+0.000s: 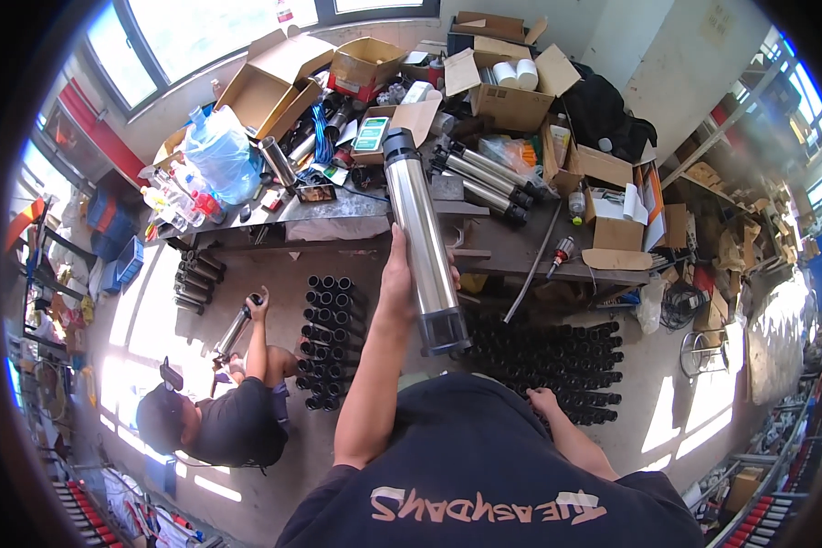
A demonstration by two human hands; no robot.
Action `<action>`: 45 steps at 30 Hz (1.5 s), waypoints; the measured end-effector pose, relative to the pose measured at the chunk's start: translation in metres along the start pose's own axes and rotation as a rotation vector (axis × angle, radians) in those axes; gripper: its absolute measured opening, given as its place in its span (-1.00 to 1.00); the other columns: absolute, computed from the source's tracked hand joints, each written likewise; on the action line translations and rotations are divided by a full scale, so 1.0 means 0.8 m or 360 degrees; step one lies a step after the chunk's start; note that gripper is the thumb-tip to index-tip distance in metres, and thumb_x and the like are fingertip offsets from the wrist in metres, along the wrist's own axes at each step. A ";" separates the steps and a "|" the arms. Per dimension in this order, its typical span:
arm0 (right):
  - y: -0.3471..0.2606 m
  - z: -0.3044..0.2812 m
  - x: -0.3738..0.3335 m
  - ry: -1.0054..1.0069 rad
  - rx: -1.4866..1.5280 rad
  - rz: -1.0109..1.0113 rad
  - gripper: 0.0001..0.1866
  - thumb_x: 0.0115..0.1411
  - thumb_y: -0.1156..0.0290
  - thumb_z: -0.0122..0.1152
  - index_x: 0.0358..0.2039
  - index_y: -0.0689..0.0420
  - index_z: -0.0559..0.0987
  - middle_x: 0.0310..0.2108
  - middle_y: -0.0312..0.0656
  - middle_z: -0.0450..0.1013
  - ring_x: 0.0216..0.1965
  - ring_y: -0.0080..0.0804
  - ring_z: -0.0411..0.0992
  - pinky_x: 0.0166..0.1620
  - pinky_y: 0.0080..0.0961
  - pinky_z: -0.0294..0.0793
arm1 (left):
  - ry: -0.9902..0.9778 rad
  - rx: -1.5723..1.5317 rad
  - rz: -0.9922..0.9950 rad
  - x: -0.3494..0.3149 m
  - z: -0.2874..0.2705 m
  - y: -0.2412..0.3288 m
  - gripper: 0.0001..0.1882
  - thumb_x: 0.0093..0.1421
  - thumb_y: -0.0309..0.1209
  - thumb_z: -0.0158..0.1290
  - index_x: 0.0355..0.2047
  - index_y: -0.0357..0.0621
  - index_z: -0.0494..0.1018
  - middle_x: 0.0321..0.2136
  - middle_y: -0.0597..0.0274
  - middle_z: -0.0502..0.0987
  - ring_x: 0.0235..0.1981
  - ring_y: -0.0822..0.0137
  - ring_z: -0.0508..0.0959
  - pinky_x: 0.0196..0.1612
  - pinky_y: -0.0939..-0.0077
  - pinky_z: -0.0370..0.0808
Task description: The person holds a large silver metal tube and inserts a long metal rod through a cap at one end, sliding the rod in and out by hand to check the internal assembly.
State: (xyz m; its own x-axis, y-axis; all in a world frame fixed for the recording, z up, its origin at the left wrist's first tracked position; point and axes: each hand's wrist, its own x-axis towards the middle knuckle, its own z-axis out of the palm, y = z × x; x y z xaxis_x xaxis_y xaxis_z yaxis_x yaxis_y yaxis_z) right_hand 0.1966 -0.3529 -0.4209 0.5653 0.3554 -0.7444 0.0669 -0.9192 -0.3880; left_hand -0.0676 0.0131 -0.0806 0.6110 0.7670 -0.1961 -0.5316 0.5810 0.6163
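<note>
My left hand (pixel 396 276) is wrapped round a shiny metal cylinder (pixel 423 233) with black end fittings, held up and slightly tilted in front of the bench. Its far black end reaches over the bench top; the near one hangs above my shirt. Down at my right side, my right hand (pixel 542 400) looks curled closed beside the rows of black tube-shaped parts (pixel 557 361) on the floor. Whatever it may hold is hidden. Several similar metal cylinders (pixel 486 173) lie on the bench, right of the held one.
The workbench (pixel 338 208) carries cardboard boxes (pixel 511 96), a blue plastic bag (pixel 224 155) and a screwdriver (pixel 562 254) near its edge. At left a co-worker (pixel 237 425) crouches, holding another metal cylinder (pixel 233 333). More black tubes (pixel 329 338) stand between us.
</note>
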 end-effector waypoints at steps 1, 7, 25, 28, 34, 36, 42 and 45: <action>-0.005 -0.002 -0.001 -0.0010 -0.0031 -0.0020 -0.59 0.23 0.10 0.21 -0.23 0.26 0.66 -0.47 -0.17 0.59 -0.48 -0.44 0.53 -0.41 -0.45 0.51 | 0.0047 0.0152 0.0058 -0.004 0.005 0.007 -0.25 0.37 0.28 -0.39 -0.05 -0.23 0.37 -0.44 0.07 0.55 -0.50 0.14 0.63 -0.45 0.22 0.64; -0.008 0.016 0.021 0.0022 -0.0134 -0.0175 -0.59 0.28 0.07 0.18 -0.22 0.23 0.65 -0.45 -0.20 0.59 -0.47 -0.40 0.53 -0.39 -0.39 0.50 | 0.0184 0.0309 0.0009 -0.014 0.019 0.026 -0.21 0.39 0.26 -0.39 -0.17 -0.35 0.42 -0.47 -0.01 0.56 -0.52 0.13 0.64 -0.44 0.22 0.66; -0.028 0.025 0.020 -0.0085 -0.0078 -0.0157 -0.60 0.29 0.07 0.17 -0.16 0.18 0.65 -0.37 -0.21 0.60 -0.49 -0.43 0.53 -0.43 -0.42 0.53 | -0.0260 -0.0410 -0.0052 0.003 -0.006 0.000 -0.22 0.32 0.35 -0.30 0.05 -0.19 0.27 -0.33 0.01 0.47 -0.42 0.14 0.55 -0.36 0.18 0.62; -0.020 0.021 0.019 -0.0089 -0.0077 -0.0139 -0.60 0.30 0.10 0.15 -0.13 0.20 0.63 -0.40 -0.22 0.59 -0.47 -0.45 0.52 -0.43 -0.44 0.51 | -0.0217 -0.0411 -0.0093 -0.004 -0.009 0.000 -0.22 0.33 0.34 -0.31 0.04 -0.20 0.26 -0.34 0.01 0.47 -0.44 0.13 0.56 -0.38 0.17 0.61; -0.028 0.031 -0.019 -0.0048 -0.0279 -0.0141 -0.43 0.15 -0.06 0.23 -0.07 0.20 0.66 -0.14 0.03 0.60 -0.10 -0.12 0.57 0.00 -0.30 0.52 | -0.0159 -0.0351 -0.0089 -0.019 0.007 0.013 -0.26 0.34 0.32 -0.35 0.08 -0.11 0.25 -0.34 0.01 0.46 -0.45 0.12 0.55 -0.40 0.20 0.58; -0.025 0.037 -0.021 0.0013 -0.0287 -0.0095 -0.44 0.14 -0.04 0.24 -0.05 0.18 0.66 -0.05 0.09 0.57 0.03 -0.07 0.52 0.10 -0.28 0.46 | -0.0250 -0.0438 -0.0083 -0.020 0.013 0.014 -0.27 0.34 0.32 -0.36 0.07 -0.09 0.28 -0.35 0.01 0.44 -0.46 0.14 0.53 -0.41 0.23 0.55; -0.053 0.031 -0.032 -0.0114 0.0059 0.0015 -0.59 0.23 0.10 0.24 -0.17 0.22 0.67 -0.34 -0.11 0.62 -0.41 -0.35 0.54 -0.32 -0.40 0.52 | -0.0439 -0.0607 -0.0030 -0.026 0.022 0.013 -0.24 0.33 0.34 -0.38 -0.03 -0.17 0.31 -0.39 0.10 0.44 -0.49 0.26 0.53 -0.44 0.32 0.56; -0.044 0.034 -0.007 -0.0091 0.0038 -0.0100 -0.64 0.28 0.15 0.20 -0.23 0.24 0.65 -0.42 -0.18 0.60 -0.52 -0.46 0.49 -0.49 -0.48 0.44 | -0.0315 -0.0470 -0.0035 -0.029 0.026 0.015 -0.28 0.34 0.32 -0.32 0.01 -0.09 0.35 -0.37 0.02 0.47 -0.48 0.18 0.53 -0.43 0.28 0.53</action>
State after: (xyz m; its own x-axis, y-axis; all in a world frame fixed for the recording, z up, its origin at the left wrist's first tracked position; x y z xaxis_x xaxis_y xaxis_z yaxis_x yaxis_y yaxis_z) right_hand 0.1685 -0.3178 -0.4180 0.5130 0.4218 -0.7476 0.0810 -0.8909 -0.4470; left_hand -0.0760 -0.0034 -0.0531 0.7106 0.7026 -0.0376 -0.6460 0.6727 0.3609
